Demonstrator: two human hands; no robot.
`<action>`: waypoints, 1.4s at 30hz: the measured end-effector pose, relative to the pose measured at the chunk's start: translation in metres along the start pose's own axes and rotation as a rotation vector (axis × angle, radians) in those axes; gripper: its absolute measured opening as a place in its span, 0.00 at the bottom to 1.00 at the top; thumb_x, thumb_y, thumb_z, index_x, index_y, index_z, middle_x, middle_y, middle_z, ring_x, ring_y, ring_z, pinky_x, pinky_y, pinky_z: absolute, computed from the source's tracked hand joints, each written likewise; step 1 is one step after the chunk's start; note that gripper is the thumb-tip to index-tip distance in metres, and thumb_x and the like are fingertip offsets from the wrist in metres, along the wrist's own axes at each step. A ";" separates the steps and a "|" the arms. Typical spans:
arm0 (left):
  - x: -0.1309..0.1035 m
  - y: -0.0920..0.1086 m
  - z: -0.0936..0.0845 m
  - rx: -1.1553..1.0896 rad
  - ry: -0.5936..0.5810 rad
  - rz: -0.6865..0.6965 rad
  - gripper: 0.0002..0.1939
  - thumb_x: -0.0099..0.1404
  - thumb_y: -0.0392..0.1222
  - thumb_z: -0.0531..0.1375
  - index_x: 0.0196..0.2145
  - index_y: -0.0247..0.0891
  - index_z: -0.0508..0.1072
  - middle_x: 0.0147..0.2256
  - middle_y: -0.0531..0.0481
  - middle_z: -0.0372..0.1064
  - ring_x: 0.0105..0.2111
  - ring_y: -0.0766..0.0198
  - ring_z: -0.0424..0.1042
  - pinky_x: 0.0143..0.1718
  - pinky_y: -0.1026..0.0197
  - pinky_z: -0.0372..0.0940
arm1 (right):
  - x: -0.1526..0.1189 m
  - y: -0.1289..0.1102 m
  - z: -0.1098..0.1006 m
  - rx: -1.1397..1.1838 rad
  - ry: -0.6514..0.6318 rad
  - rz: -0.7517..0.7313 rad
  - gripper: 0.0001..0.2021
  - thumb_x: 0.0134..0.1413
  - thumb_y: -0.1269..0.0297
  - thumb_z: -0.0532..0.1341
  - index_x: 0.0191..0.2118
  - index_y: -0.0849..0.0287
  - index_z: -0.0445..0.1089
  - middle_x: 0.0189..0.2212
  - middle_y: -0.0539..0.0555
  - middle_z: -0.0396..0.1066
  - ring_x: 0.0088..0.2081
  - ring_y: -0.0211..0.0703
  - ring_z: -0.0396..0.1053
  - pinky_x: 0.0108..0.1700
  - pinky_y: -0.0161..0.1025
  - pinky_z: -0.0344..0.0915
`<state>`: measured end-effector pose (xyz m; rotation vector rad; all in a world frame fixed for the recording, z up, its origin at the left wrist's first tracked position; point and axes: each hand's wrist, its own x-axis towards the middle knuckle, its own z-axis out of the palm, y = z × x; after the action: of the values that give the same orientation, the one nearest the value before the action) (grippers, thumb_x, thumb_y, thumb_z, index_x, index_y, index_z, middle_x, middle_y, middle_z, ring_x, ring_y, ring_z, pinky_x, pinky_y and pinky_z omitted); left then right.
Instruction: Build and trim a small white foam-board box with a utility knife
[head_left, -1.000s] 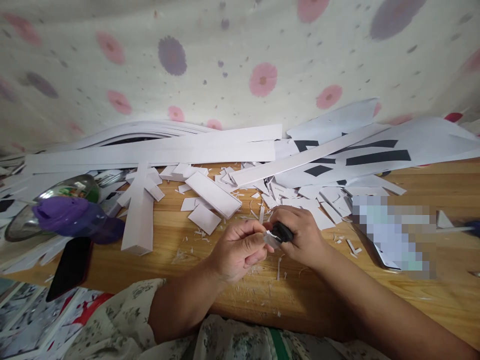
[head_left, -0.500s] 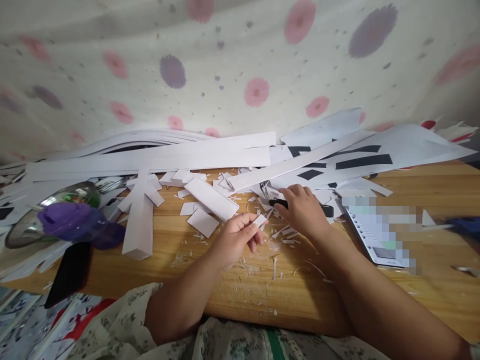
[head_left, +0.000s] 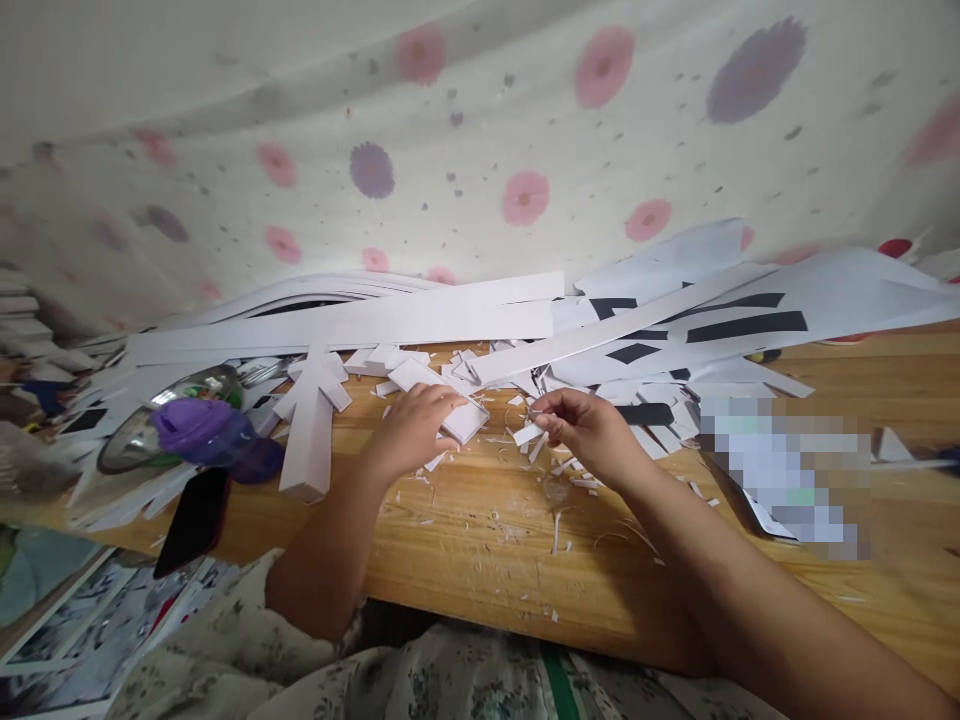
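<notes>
My left hand (head_left: 411, 428) is closed over the near end of a long, narrow white card box (head_left: 466, 422), its fingers on top and its thumb at the side. Between the thumb and fingertips of my right hand (head_left: 581, 425) is a small white card strip (head_left: 528, 434), tilted over the table. Just behind that hand lies a black-handled tool (head_left: 646, 414); its other end is hidden. Thin paper scraps (head_left: 577, 470) are scattered below and around my right hand.
A white folded card structure (head_left: 307, 455), a purple bottle (head_left: 217, 435), a metal bowl (head_left: 120, 455) and a black phone (head_left: 193, 522) are on the left. Long white strips (head_left: 420, 318) and sheets with black patches (head_left: 750, 325) line the back. A partly blurred device (head_left: 780, 480) sits right.
The small card strip has passed from my left hand to my right. My right hand has let go of the black-handled tool. My left hand has moved left onto the card box.
</notes>
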<state>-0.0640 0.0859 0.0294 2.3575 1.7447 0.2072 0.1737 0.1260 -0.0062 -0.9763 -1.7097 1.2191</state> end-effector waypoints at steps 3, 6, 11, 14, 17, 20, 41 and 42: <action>0.014 -0.015 0.000 0.129 -0.126 0.037 0.35 0.55 0.31 0.62 0.59 0.47 0.60 0.64 0.45 0.51 0.63 0.44 0.46 0.60 0.36 0.40 | 0.004 0.004 -0.002 -0.030 0.034 -0.031 0.10 0.43 0.61 0.63 0.33 0.59 0.68 0.23 0.46 0.64 0.24 0.34 0.61 0.28 0.35 0.59; 0.031 -0.018 0.011 0.169 -0.193 0.085 0.40 0.54 0.29 0.62 0.61 0.50 0.55 0.65 0.46 0.49 0.65 0.45 0.43 0.59 0.31 0.34 | 0.003 0.006 -0.002 0.018 0.037 -0.030 0.10 0.40 0.63 0.64 0.31 0.59 0.65 0.23 0.45 0.63 0.24 0.33 0.59 0.27 0.34 0.57; 0.040 -0.014 0.002 0.208 -0.161 0.166 0.35 0.53 0.32 0.63 0.57 0.44 0.60 0.59 0.42 0.60 0.60 0.50 0.54 0.60 0.35 0.32 | 0.002 0.004 0.000 0.241 0.041 -0.033 0.15 0.35 0.66 0.67 0.28 0.58 0.59 0.25 0.45 0.65 0.24 0.32 0.63 0.27 0.33 0.60; 0.031 -0.002 -0.020 0.212 -0.038 0.223 0.31 0.53 0.34 0.62 0.54 0.42 0.62 0.57 0.44 0.62 0.58 0.52 0.57 0.62 0.39 0.31 | 0.000 -0.004 0.000 0.349 0.048 -0.072 0.15 0.35 0.67 0.68 0.26 0.58 0.59 0.25 0.45 0.66 0.24 0.31 0.64 0.27 0.34 0.63; 0.018 0.017 -0.033 0.176 0.295 0.367 0.30 0.51 0.32 0.60 0.52 0.41 0.62 0.53 0.44 0.65 0.55 0.53 0.61 0.62 0.44 0.37 | -0.009 -0.019 -0.001 0.365 0.062 -0.196 0.12 0.40 0.65 0.69 0.27 0.57 0.64 0.25 0.47 0.69 0.26 0.34 0.67 0.28 0.36 0.67; 0.010 0.034 -0.029 0.080 0.555 0.433 0.29 0.50 0.33 0.60 0.51 0.39 0.62 0.51 0.43 0.66 0.52 0.53 0.64 0.59 0.48 0.50 | -0.021 -0.035 -0.003 0.289 0.173 -0.364 0.07 0.45 0.64 0.68 0.30 0.56 0.70 0.27 0.50 0.73 0.30 0.38 0.70 0.32 0.39 0.70; 0.013 0.041 0.010 -0.275 0.512 0.532 0.33 0.46 0.32 0.61 0.51 0.41 0.63 0.49 0.44 0.70 0.49 0.53 0.68 0.53 0.48 0.60 | -0.022 -0.035 -0.002 -0.106 0.181 -0.689 0.11 0.49 0.75 0.65 0.37 0.53 0.74 0.32 0.51 0.72 0.36 0.39 0.70 0.38 0.40 0.68; 0.013 0.041 0.010 -0.275 0.510 0.533 0.33 0.46 0.32 0.61 0.51 0.41 0.63 0.49 0.44 0.70 0.50 0.53 0.68 0.53 0.48 0.60 | -0.021 -0.034 -0.002 -0.135 0.211 -0.711 0.11 0.48 0.75 0.66 0.37 0.52 0.74 0.32 0.51 0.70 0.36 0.39 0.69 0.38 0.40 0.68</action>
<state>-0.0194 0.0857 0.0296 2.6415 1.0867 1.1320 0.1787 0.0993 0.0235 -0.4679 -1.7576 0.5243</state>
